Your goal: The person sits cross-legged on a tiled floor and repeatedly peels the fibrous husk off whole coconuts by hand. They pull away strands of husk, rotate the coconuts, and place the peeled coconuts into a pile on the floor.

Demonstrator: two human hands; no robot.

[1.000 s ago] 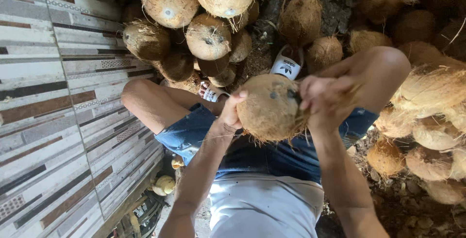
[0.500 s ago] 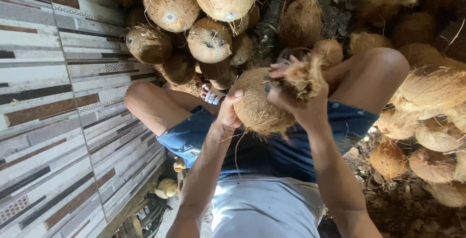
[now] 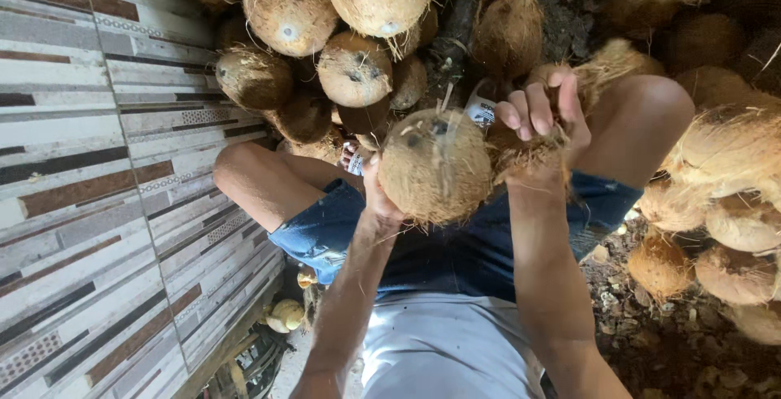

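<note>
A brown, fibrous coconut (image 3: pixel 435 167) sits above my lap, between my knees. My left hand (image 3: pixel 377 196) grips it from the left side, fingers hidden behind the shell. My right hand (image 3: pixel 541 118) is closed on a strip of coconut husk fibre (image 3: pixel 521 153) that still hangs from the coconut's right side. I sit in blue denim shorts (image 3: pixel 455 257) and a white shirt (image 3: pixel 447 350).
A pile of husked coconuts (image 3: pixel 358 65) lies ahead beyond my knees, and more coconuts (image 3: pixel 724 163) are heaped at the right. A striped tiled wall (image 3: pixel 89 179) fills the left side. Husk scraps litter the dirt floor (image 3: pixel 667 342) at lower right.
My right hand has pulled a strip of husk away from the coconut, up and to the right. The coconut has turned a little in my left hand.
</note>
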